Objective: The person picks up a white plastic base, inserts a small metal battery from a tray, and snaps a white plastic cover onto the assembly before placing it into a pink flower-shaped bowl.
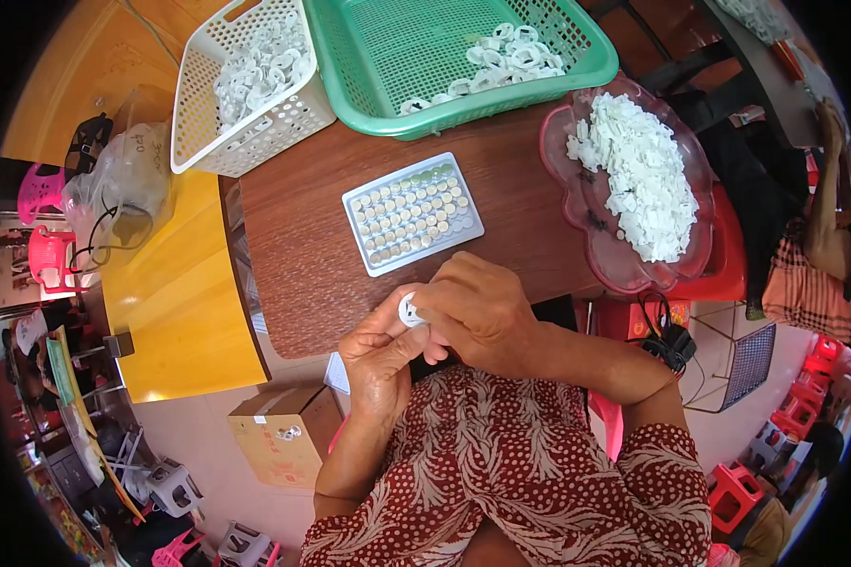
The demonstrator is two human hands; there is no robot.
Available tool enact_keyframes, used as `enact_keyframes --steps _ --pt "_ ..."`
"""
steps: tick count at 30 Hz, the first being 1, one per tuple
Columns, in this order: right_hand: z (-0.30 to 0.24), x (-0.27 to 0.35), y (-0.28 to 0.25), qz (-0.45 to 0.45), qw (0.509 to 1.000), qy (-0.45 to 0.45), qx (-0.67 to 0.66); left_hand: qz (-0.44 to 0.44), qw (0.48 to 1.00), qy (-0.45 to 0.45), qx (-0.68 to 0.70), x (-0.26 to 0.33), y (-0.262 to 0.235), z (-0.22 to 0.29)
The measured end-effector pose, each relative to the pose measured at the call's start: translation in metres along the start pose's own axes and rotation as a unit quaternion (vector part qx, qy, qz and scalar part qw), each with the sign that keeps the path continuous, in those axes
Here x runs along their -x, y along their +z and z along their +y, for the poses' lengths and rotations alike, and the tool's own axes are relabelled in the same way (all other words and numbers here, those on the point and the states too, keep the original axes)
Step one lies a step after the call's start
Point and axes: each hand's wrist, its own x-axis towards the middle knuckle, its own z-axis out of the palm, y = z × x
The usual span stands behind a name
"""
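Note:
Between the thumb and fingers of my left hand (pixel 380 357) is a white round plastic piece (pixel 408 310) with cut-outs in it. My right hand (pixel 484 304) meets it from the right, its fingers curled and pinched at the piece's edge. Whatever those right fingertips may hold is hidden. Just beyond my hands, a white plastic tray (pixel 475 230) lies on the brown table (pixel 298 283). Rows of small round silvery-beige discs (pixel 402 222) sit in its pockets; a few pockets at the far edge and right end show no disc.
A white basket (pixel 284 123) full of white round pieces stands at the far left. Next to it, a green basket (pixel 378 126) holds more of them. To the right, a pink scalloped tray (pixel 563 180) carries a heap of small white pieces (pixel 638 170). A cardboard box (pixel 279 439) sits on the floor.

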Motion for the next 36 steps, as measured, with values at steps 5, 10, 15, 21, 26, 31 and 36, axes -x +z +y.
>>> enact_keyframes --steps 5,10,15,21,26,31,36 --pt "0.0012 -0.0034 -0.0058 0.026 0.998 0.025 -0.045 -0.006 1.0 -0.002 -0.013 0.0002 0.0026 0.0032" --pt "-0.0031 -0.0042 -0.0063 0.034 0.999 0.01 -0.03 -0.012 1.0 0.002 -0.001 -0.0004 0.0016 0.0031" --pt "-0.0025 -0.0009 -0.0052 0.016 1.0 -0.006 -0.009 0.002 1.0 0.003 0.004 -0.0003 0.0022 0.003" --pt "-0.0001 0.0 -0.0033 0.006 1.0 -0.017 0.0 0.005 1.0 0.006 0.0 0.0003 0.0011 0.0017" --pt "0.0005 0.0002 -0.0014 0.005 1.0 -0.026 0.006 0.007 1.0 0.004 0.001 -0.0001 0.0015 0.0015" --pt "0.0023 0.0016 0.0002 0.005 1.0 -0.03 0.008 0.001 1.0 -0.008 0.0 -0.0008 -0.001 -0.0002" --pt "0.0031 0.0029 -0.0001 -0.034 0.997 -0.047 0.06 0.005 1.0 -0.012 -0.009 -0.0005 -0.0003 -0.0009"
